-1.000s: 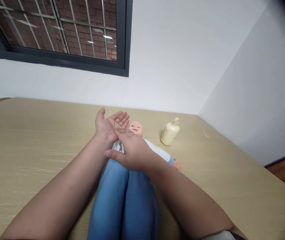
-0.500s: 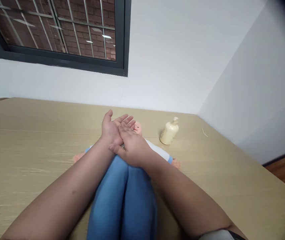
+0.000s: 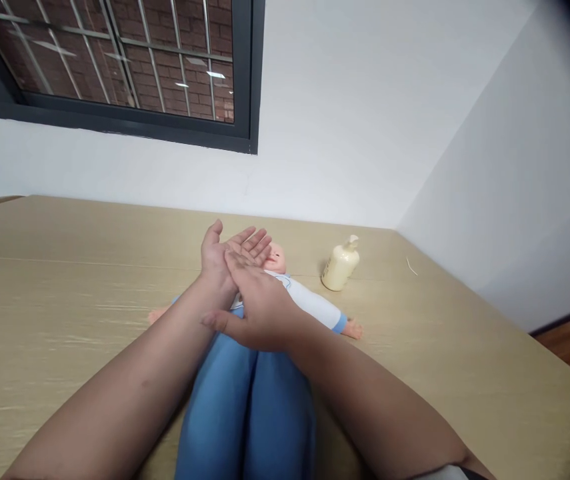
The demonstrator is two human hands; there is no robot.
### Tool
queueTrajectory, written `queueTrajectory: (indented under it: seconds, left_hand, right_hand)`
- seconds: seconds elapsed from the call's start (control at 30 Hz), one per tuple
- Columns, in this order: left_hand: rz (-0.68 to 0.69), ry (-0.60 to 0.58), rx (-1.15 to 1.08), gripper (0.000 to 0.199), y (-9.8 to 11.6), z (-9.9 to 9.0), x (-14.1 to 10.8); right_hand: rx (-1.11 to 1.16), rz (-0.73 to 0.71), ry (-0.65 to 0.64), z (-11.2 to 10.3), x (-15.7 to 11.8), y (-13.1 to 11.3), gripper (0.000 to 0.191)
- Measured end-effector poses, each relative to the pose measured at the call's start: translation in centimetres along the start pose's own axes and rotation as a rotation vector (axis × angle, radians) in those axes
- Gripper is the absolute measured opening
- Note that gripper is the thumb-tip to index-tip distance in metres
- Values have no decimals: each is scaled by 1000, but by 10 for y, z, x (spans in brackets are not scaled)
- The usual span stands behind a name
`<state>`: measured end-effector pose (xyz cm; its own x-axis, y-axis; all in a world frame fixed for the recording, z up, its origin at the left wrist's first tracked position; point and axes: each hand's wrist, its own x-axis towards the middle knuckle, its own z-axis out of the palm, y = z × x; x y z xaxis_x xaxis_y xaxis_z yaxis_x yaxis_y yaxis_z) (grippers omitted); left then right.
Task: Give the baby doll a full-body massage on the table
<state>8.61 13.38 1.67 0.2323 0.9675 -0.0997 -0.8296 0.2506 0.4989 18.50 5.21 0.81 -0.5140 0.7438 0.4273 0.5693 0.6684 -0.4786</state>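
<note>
Palm up, my left hand [image 3: 219,260] is open with its fingers stretched out. My right hand [image 3: 265,303] lies flat across the left palm, fingers extended and thumb apart, near the left wrist. Beneath both hands a baby doll [image 3: 315,303] lies on its back on the table, in a white top with blue cuffs and blue trousers. Its head shows just beyond my fingers, its arms are spread to the sides, and its legs point toward me. My hands and forearms hide part of its chest and one arm.
A cream pump bottle [image 3: 341,267] stands upright on the wooden table [image 3: 65,300], right of the doll's head. A thin pale strand [image 3: 411,267] lies farther right. Behind the table rise a white wall [image 3: 335,133] and a dark-framed window [image 3: 249,80] with bars.
My right hand has slid down the left palm toward the wrist and toward me, uncovering more of the doll's chest and head. The left hand has stayed nearly in place.
</note>
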Motion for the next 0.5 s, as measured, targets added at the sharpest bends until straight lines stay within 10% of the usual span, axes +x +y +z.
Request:
queueTrajectory:
  seconds: [0.33,0.5]
  left_hand:
    - [1,48,55,60,-2,2,0]
    - [100,76,86,45,14,-3,8]
  right_hand:
    - [-253,146,-44,-25,2,-2,60]
    - [-172,-99,-78,-65,-19,-51,22]
